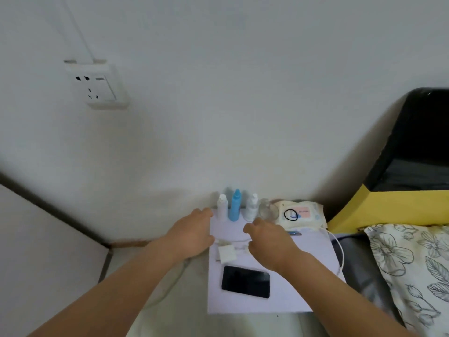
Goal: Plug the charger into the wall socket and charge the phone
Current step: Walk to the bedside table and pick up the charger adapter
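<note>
Charger (227, 254) lies on the small table (279, 302) between my hands, unplugged; the wall socket (97, 87) sits well apart, up on the left. My left hand (192, 233) hovers loosely curled, holding nothing. If I yank the charger up, its cable (340, 249), looping off the table's right edge, could snag and topple the bottles (235, 206) behind. My right hand (266, 240) hangs empty too, fingers half bent. Below it the phone (245, 281) lies flat near the front edge, where a dragged cable might push it off.

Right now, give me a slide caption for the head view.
Both hands hover over the white charger beside the phone; the wall socket stands empty.
</note>
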A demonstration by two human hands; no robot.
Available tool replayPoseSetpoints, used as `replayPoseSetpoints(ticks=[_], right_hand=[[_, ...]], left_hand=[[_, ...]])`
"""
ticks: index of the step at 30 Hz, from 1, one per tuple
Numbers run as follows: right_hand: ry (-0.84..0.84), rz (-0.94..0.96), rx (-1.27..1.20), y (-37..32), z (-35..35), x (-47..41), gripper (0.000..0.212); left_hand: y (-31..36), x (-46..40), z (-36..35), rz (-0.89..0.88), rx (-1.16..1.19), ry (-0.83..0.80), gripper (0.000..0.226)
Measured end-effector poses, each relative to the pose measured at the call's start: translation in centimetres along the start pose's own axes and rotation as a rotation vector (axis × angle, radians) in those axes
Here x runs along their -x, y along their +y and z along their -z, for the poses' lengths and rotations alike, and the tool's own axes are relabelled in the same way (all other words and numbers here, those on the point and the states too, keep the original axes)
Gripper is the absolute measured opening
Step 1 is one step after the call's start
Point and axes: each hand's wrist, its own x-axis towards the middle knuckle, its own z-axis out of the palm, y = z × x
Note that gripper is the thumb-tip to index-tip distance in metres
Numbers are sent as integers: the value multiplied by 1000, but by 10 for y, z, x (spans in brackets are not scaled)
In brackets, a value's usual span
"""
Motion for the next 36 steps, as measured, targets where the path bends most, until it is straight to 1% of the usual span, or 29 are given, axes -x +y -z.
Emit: replayPoseSetpoints(ticks=[5, 9, 13, 19, 24, 27, 29, 36], right_hand=[[2, -23, -28, 3, -16, -32, 34], [-17, -38, -38, 12, -36, -58, 34], [-63, -28, -51, 22, -62, -82, 34], [-137, -16, -46, 33, -116, -109, 33], [-185, 28, -12, 34, -166, -133, 40], [-181, 49, 1, 31, -193, -147, 44], [-169, 58, 12, 29, -207, -155, 49], [-172, 104, 55, 27, -237, -175, 54]], left_hand=[[-17, -38, -11, -9, 14, -29, 56], [-29, -64, -32, 18, 66, 8, 54], [-41, -86, -58, 66, 142, 32, 52], [-66, -111, -107, 132, 164, -3, 51], [-90, -129, -150, 188, 202, -66, 51], [-102, -136, -173, 216, 190, -99, 54], [-109, -140, -186, 228, 169, -119, 51], [-130, -148, -213, 220, 128, -121, 48]])
